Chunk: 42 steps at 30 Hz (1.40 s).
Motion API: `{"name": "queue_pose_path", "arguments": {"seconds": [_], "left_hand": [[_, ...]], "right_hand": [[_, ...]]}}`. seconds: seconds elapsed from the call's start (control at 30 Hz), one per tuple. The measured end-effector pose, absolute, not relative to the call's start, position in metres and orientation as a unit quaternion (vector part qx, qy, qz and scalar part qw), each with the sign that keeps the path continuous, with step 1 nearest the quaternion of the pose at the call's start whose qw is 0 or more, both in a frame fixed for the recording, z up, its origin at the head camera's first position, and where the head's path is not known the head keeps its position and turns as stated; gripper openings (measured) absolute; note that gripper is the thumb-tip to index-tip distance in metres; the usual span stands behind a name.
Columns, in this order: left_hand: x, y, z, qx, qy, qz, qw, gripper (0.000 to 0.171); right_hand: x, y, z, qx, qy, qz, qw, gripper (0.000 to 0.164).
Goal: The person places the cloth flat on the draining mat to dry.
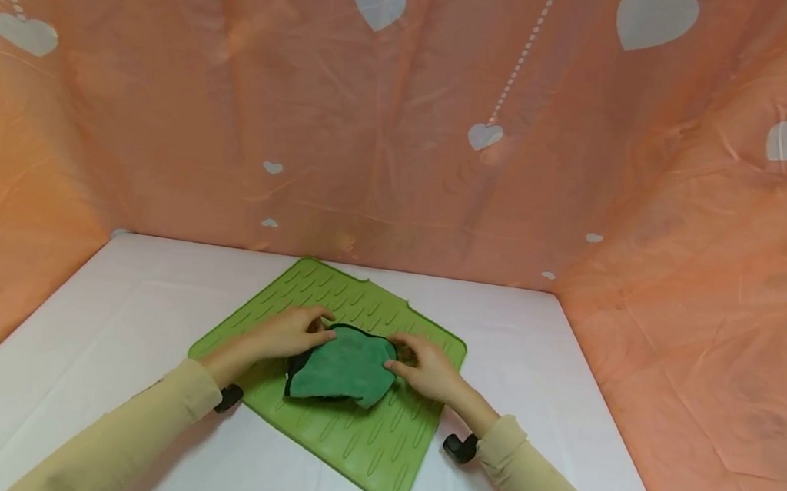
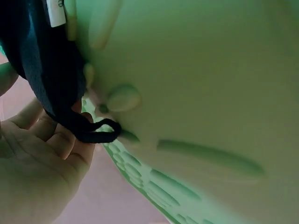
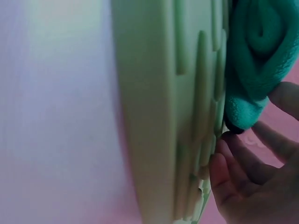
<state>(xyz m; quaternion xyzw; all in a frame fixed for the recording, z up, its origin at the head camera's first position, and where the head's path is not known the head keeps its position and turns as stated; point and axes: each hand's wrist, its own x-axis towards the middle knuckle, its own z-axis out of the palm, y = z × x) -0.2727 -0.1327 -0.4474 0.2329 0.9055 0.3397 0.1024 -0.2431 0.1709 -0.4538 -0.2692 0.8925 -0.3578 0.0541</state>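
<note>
A folded green cloth (image 1: 348, 365) with black edging lies bunched on a lime-green ridged mat (image 1: 377, 452). My left hand (image 1: 295, 330) pinches its upper left edge between thumb and fingers. At the right edge, my right hand (image 1: 428, 368) grips the fabric the same way. The left wrist view shows the cloth's dark side, a small black loop (image 2: 99, 136) and a white label (image 2: 57, 13) beside the fingers. In the right wrist view, rolled teal folds (image 3: 261, 56) sit between thumb and fingers, whose tips are close to the mat's ridges.
The mat lies turned at an angle on a white-covered table (image 1: 518, 340). Orange curtains (image 1: 398, 184) with pale hearts enclose the back and both sides. Black wrist devices (image 1: 461, 447) show below each forearm.
</note>
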Motion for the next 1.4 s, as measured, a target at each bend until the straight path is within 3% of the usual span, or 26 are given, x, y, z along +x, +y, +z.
{"name": "queue_pose_path", "arguments": {"seconds": [0.27,0.53,0.9,1.23,1.4], "left_hand": [[-0.272,-0.13,-0.446,0.257,0.903,0.336,0.08,0.035],[-0.27,-0.133,-0.447,0.268,0.887,0.372,0.059,0.027],[-0.276,-0.144,-0.437,0.288,0.88,0.374,-0.042,0.023],[-0.295,-0.159,-0.427,0.267,0.91,0.304,-0.087,0.024],[-0.309,-0.164,-0.435,0.267,0.918,0.278,-0.091,0.024]], "right_hand": [[-0.247,0.167,-0.459,-0.301,0.888,-0.343,0.06,0.042],[-0.246,0.163,-0.457,-0.273,0.876,-0.397,0.038,0.026],[-0.25,0.158,-0.447,-0.265,0.821,-0.503,-0.042,0.021],[-0.264,0.149,-0.438,-0.27,0.856,-0.424,-0.119,0.017],[-0.282,0.14,-0.44,-0.256,0.885,-0.376,-0.1,0.019]]}}
